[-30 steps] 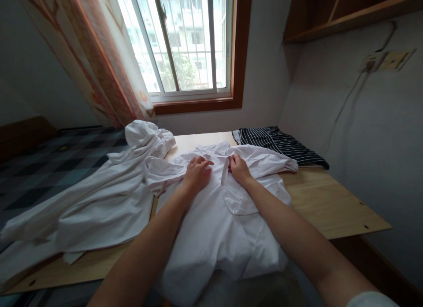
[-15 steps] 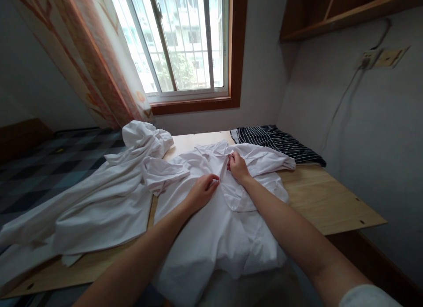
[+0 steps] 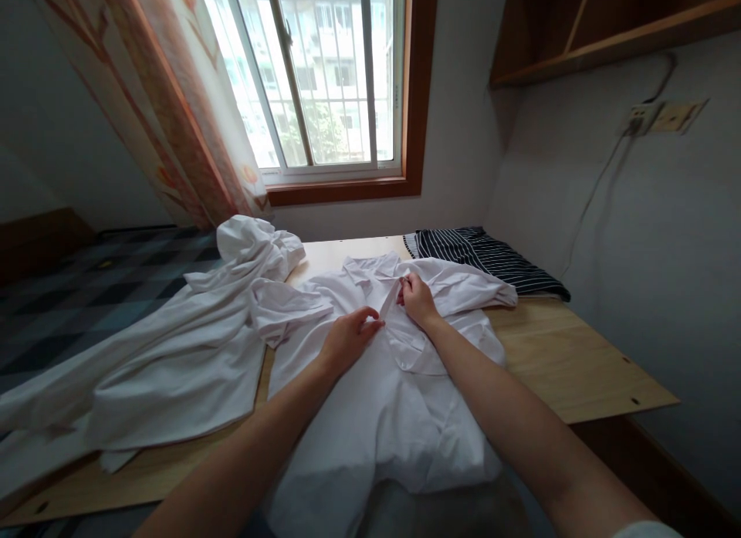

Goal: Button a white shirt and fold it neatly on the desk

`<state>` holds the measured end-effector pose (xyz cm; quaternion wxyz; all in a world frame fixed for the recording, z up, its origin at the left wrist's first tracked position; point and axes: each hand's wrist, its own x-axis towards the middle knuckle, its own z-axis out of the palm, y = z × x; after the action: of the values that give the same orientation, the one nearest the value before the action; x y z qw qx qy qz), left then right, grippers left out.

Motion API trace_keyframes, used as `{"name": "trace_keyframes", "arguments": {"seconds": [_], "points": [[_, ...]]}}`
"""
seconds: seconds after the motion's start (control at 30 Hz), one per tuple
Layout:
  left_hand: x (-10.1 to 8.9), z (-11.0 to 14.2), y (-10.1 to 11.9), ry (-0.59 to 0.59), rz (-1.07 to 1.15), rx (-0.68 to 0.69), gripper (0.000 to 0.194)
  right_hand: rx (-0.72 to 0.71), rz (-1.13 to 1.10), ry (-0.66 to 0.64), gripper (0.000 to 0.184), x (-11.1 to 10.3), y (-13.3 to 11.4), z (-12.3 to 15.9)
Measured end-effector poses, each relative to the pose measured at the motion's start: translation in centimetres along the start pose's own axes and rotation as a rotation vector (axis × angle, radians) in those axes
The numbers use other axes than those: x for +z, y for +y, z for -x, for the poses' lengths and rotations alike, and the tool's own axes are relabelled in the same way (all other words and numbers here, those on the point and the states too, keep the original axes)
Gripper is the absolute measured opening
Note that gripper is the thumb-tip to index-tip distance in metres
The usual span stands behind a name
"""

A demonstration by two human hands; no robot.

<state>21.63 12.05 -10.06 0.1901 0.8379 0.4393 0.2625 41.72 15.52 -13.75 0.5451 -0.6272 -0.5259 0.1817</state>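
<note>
Centre frame: left hand (image 3: 348,339) has dropped lower, pinching white collared shirt (image 3: 341,438); right hand (image 3: 417,299) pinches higher. Front edge now held at two points.

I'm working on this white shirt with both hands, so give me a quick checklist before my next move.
1. Right hand gripping the shirt by its front edge: ok.
2. Left hand at that edge: ok; firmly pinching it: cannot tell.
3. Shirt smooth: not ok, creases across its lower part.
4. Other white garment clear of the shirt: not ok, a sleeve meets it.
5. Striped cloth away from both hands: ok.
6. Buttons fastened: cannot tell.
</note>
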Motion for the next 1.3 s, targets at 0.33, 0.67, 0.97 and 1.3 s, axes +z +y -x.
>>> {"name": "trace_keyframes", "arguments": {"seconds": [0.33, 0.67, 0.97, 1.3], "points": [[-0.3, -0.2, -1.2, 0.033, -0.093, 0.022, 0.021, 0.111, -0.092, 0.029, 0.018, -0.4, 0.2, -0.2], [-0.7, -3.9, -2.8, 0.012, -0.439, 0.155, 0.023, -0.495, 0.277, -0.27, 0.012, -4.8, -7.8, 3.8], [-1.2, -6.4, -2.4, -0.006, -0.626, 0.524, 0.026, -0.432, 0.524, -0.374, 0.01, -3.8, -4.0, 7.1], [0.5, 1.1, 2.7, 0.036, -0.321, 0.078, 0.029, -0.242, 0.014, -0.359, 0.016, -4.0, -2.9, 6.1]]}}
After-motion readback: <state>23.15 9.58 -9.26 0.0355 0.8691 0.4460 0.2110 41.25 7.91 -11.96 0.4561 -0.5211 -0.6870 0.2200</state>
